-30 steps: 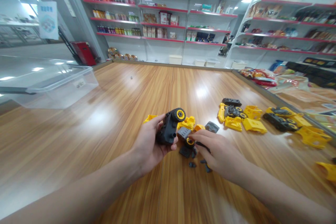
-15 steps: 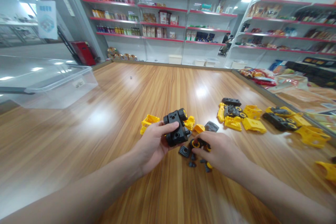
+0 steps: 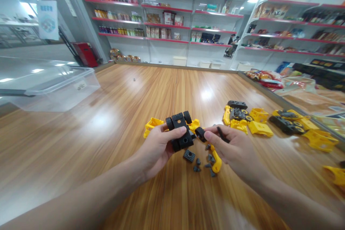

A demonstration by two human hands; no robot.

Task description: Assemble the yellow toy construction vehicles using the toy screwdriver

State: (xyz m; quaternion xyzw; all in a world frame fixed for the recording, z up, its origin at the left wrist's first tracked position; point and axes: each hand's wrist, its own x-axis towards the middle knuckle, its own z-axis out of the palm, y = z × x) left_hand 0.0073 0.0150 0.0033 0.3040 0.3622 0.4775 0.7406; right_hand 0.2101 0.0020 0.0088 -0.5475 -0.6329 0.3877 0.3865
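Observation:
My left hand [image 3: 159, 144] is closed round a black toy vehicle chassis [image 3: 178, 123], its thumb pressed on the flat face. Wheels show at the chassis's corners, and a short axle stub points right. Between the fingertips of my right hand [image 3: 233, 148] is a black toy wheel [image 3: 199, 134], close beside that stub; whether they touch I cannot tell. A second dark piece [image 3: 223, 134] sticks out between the right fingers, its kind unclear. Below lie a curved yellow arm piece [image 3: 216, 161], a ridged grey block [image 3: 189, 155] and several small grey connectors [image 3: 197, 168].
A yellow frame piece [image 3: 153, 125] lies behind my left hand. More yellow and black toy parts [image 3: 261, 128] are spread to the right on the wooden table [image 3: 129, 197]. A clear plastic bin [image 3: 67, 91] stands at left. Stocked shelves [image 3: 167, 25] rise beyond the far edge.
My right hand has lifted from the loose parts with a wheel and a dark piece, uncovering the yellow arm piece. My left hand has tilted the chassis slightly.

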